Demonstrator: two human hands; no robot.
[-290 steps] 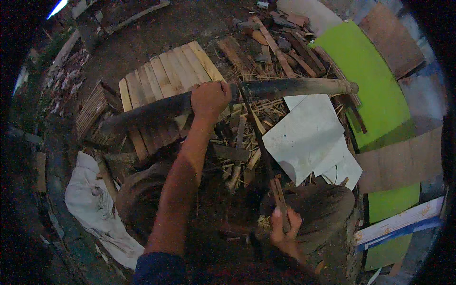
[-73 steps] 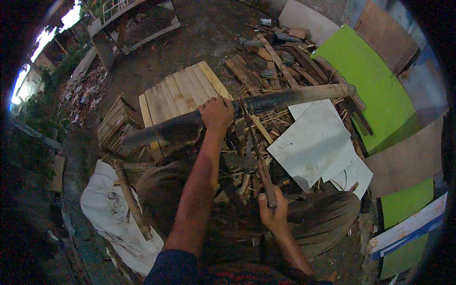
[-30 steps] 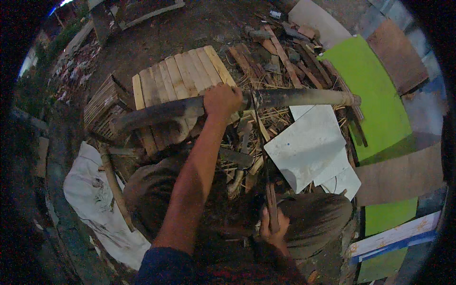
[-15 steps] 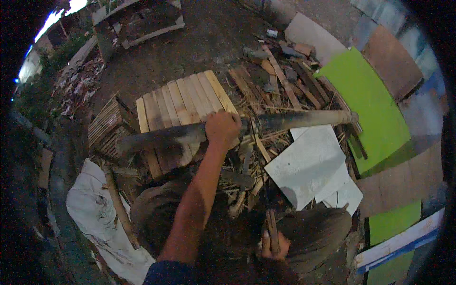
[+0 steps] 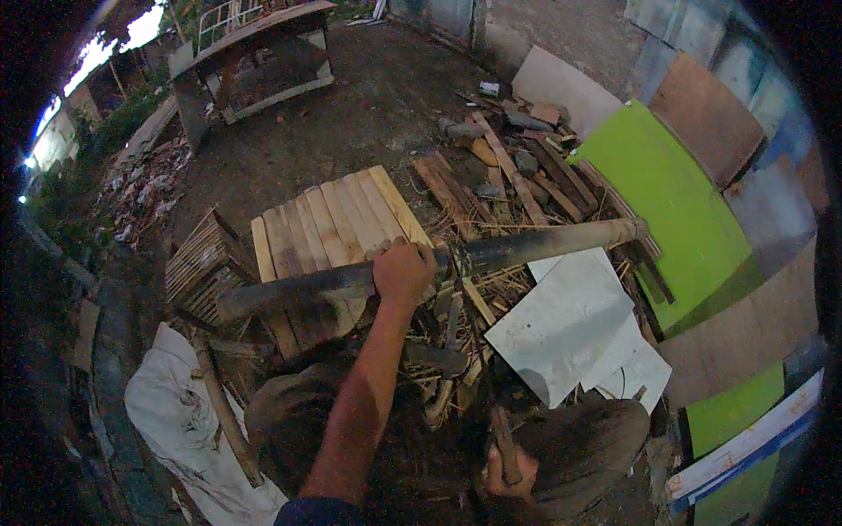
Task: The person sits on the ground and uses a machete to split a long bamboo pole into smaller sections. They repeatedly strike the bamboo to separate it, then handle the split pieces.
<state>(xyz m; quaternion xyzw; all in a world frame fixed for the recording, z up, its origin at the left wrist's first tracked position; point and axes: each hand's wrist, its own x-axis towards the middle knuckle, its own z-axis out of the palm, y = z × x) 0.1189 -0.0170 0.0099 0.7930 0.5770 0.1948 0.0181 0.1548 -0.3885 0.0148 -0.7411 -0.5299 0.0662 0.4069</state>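
Observation:
A long dark bamboo pole (image 5: 526, 248) lies crosswise in front of me, over a heap of split strips. My left hand (image 5: 403, 272) grips the pole near its middle, arm stretched forward. My right hand (image 5: 507, 463) is low by my right knee, closed on the wooden handle of a chopping knife (image 5: 502, 431) whose blade points up toward the pole; most of the blade is lost in the dark clutter.
A flat stack of pale bamboo slats (image 5: 333, 223) lies beyond the pole. A white sheet (image 5: 570, 324), green boards (image 5: 675, 210), scrap wood (image 5: 517, 167), a slat crate (image 5: 202, 263) and a white sack (image 5: 175, 421) surround me. A wooden bench (image 5: 254, 44) stands far back.
My right hand with the knife has come down and back toward my knee. The view has tipped up, showing more ground ahead. My left hand stays on the pole.

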